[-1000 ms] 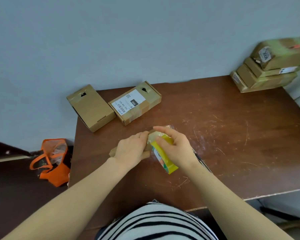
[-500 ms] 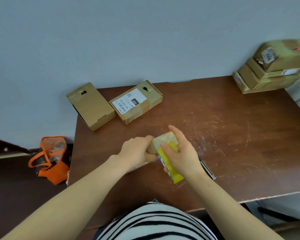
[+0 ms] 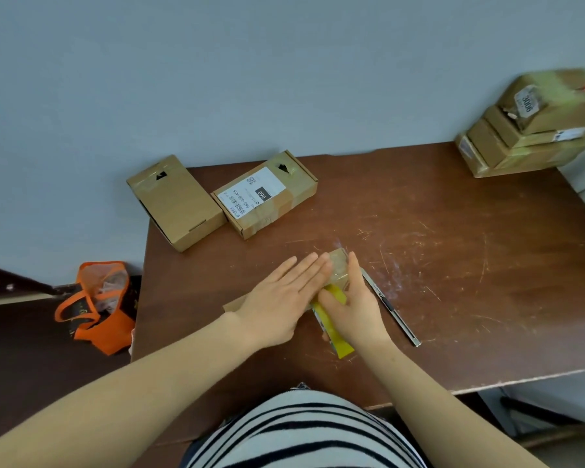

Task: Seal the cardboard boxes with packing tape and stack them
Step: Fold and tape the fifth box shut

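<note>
Now my left hand (image 3: 277, 298) lies flat and open on the small box (image 3: 337, 270) in the middle of the table (image 3: 453, 265). A moment ago that hand was curled around the box's end; now its fingers are spread out and pressing down. I think it is rubbing the tape smooth, so this box is nearly sealed.

My right hand (image 3: 355, 309) is closed on the yellow tape roll (image 3: 333, 327), which sits at the near right side of the box. One finger points along the box's right edge.

Just right of that hand, a thin cutter (image 3: 390, 307) lies on the table. I may need it to cut the tape.

At the far left, two more boxes wait: a plain box (image 3: 176, 202) hanging over the table's edge, and beside it a labelled box (image 3: 267, 194). At the far right corner is a stack of boxes (image 3: 534, 126), where this one should go next. An orange bag (image 3: 97, 305) sits on the floor to the left.
</note>
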{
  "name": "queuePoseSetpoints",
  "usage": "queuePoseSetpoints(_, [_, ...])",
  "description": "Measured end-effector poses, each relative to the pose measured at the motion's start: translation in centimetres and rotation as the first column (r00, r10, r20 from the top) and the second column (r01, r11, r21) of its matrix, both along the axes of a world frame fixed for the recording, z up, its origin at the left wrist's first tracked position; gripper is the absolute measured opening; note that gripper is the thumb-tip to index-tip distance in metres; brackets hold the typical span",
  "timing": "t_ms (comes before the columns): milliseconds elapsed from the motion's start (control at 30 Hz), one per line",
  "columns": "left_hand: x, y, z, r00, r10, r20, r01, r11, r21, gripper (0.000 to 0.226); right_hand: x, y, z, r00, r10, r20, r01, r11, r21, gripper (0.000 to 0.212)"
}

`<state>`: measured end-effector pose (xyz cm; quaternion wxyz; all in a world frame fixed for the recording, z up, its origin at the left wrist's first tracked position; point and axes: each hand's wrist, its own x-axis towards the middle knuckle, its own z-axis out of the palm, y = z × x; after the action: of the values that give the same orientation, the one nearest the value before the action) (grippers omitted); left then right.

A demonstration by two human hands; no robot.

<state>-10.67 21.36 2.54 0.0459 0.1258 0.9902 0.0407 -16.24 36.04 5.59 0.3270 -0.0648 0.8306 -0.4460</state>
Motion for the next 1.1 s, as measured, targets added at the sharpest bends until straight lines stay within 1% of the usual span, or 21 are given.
queuePoseSetpoints(100, [0.0, -0.4, -0.4, 0.999, 0.011, -0.045, -0.01, 0.999, 0.038, 0.074, 0.1, 0.0, 0.2, 1.0, 0.006, 0.013, -0.005, 1.0, -0.027, 0.086])
queuePoseSetpoints(167, [0.1, -0.1, 0.2, 0.995, 0.099, -0.011, -0.098, 0.992, 0.086, 0.063, -0.1, 0.1, 0.2, 0.999, 0.016, 0.029, -0.015, 0.999, -0.046, 0.087])
queuePoseSetpoints(233, [-0.3, -0.2, 0.4, 0.985, 0.156, 0.068, -0.161, 0.983, 0.085, 0.064, -0.3, 0.3, 0.4, 0.998, 0.031, 0.052, -0.025, 0.993, -0.12, 0.086])
queuePoseSetpoints(300, [-0.8, -1.2, 0.7, 0.96, 0.17, 0.224, -0.21, 0.964, 0.166, 0.071, -0.7, 1.1, 1.0, 0.997, 0.037, 0.068, -0.018, 0.965, -0.262, 0.081])
queuePoseSetpoints(333, [-1.3, -2.1, 0.7, 0.949, 0.171, 0.264, -0.244, 0.93, 0.274, 0.074, -1.0, 1.4, 1.3, 0.997, 0.037, 0.062, -0.014, 0.942, -0.335, 0.076])
queuePoseSetpoints(400, [-1.8, -3.8, 0.4, 0.916, 0.165, 0.367, -0.348, 0.782, 0.517, 0.078, -1.7, 1.7, 1.4, 0.998, 0.06, 0.024, -0.045, 0.908, -0.417, 0.07])
queuePoseSetpoints(467, [-2.2, -5.3, -0.4, 0.871, 0.155, 0.465, -0.447, 0.641, 0.624, 0.076, -2.4, 1.1, 1.1, 0.996, 0.088, -0.001, -0.081, 0.917, -0.39, 0.067])
queuePoseSetpoints(500, [-2.5, -5.8, -0.8, 0.852, 0.185, 0.489, -0.493, 0.598, 0.632, 0.073, -2.8, 0.2, 1.1, 0.995, 0.1, 0.01, -0.091, 0.934, -0.346, 0.063])
queuePoseSetpoints(533, [-2.9, -6.4, -1.4, 0.846, 0.247, 0.473, -0.518, 0.591, 0.618, 0.07, -3.2, -1.0, 1.1, 0.993, 0.112, 0.028, -0.098, 0.947, -0.307, 0.056])
queuePoseSetpoints(567, [-3.2, -6.8, -2.0, 0.839, 0.339, 0.425, -0.538, 0.629, 0.56, 0.07, -3.7, -2.3, 1.0, 0.993, 0.109, 0.042, -0.094, 0.957, -0.276, 0.042])
queuePoseSetpoints(600, [-3.3, -6.8, -2.5, 0.827, 0.43, 0.362, -0.56, 0.691, 0.457, 0.073, -4.4, -3.8, 1.0, 0.994, 0.101, 0.04, -0.089, 0.965, -0.247, 0.026])
queuePoseSetpoints(633, [-3.2, -6.3, -2.6, 0.803, 0.504, 0.318, -0.591, 0.74, 0.32, 0.081, -5.0, -5.2, 1.1, 0.996, 0.09, 0.024, -0.083, 0.972, -0.219, 0.018])
queuePoseSetpoints(667, [-2.8, -5.4, -2.6, 0.779, 0.543, 0.314, -0.612, 0.767, 0.191, 0.097, -5.6, -6.4, 1.0, 0.997, 0.083, -0.002, -0.082, 0.979, -0.189, 0.023])
queuePoseSetpoints(733, [-1.6, -3.3, -2.7, 0.728, 0.546, 0.414, -0.605, 0.796, 0.012, 0.136, -6.4, -8.1, 0.4, 0.996, 0.092, -0.021, -0.094, 0.983, -0.158, 0.031])
queuePoseSetpoints(767, [-1.1, -2.7, -2.8, 0.721, 0.54, 0.434, -0.578, 0.814, -0.052, 0.146, -6.7, -8.5, 0.1, 0.994, 0.107, -0.009, -0.107, 0.982, -0.153, 0.033])
queuePoseSetpoints(800, [-0.7, -2.3, -3.3, 0.727, 0.539, 0.424, -0.55, 0.828, -0.109, 0.151, -6.7, -8.5, -0.1, 0.991, 0.132, 0.017, -0.128, 0.981, -0.148, 0.031])
queuePoseSetpoints(833, [-0.4, -2.2, -3.8, 0.737, 0.554, 0.388, -0.543, 0.827, -0.148, 0.15, -6.7, -8.4, -0.2, 0.987, 0.149, 0.059, -0.139, 0.979, -0.147, 0.026])
queuePoseSetpoints(900, [-0.1, -2.3, -4.5, 0.766, 0.581, 0.275, -0.56, 0.813, -0.159, 0.139, -6.5, -7.8, -0.3, 0.979, 0.143, 0.146, -0.117, 0.978, -0.171, 0.016])
queuePoseSetpoints(967, [0.0, -2.1, -4.9, 0.795, 0.576, 0.188, -0.558, 0.817, -0.143, 0.127, -6.3, -7.1, -0.4, 0.98, 0.137, 0.147, -0.109, 0.977, -0.182, 0.016])
queuePoseSetpoints(1033, [0.2, -1.8, -5.1, 0.817, 0.558, 0.147, -0.537, 0.828, -0.163, 0.122, -5.9, -6.4, -0.1, 0.987, 0.158, 0.019, -0.155, 0.982, -0.112, 0.024])
queuePoseSetpoints(1100, [0.1, -1.8, -5.1, 0.813, 0.558, 0.165, -0.529, 0.827, -0.187, 0.122, -5.1, -5.6, 0.5, 0.977, 0.175, -0.123, -0.179, 0.984, -0.022, 0.027])
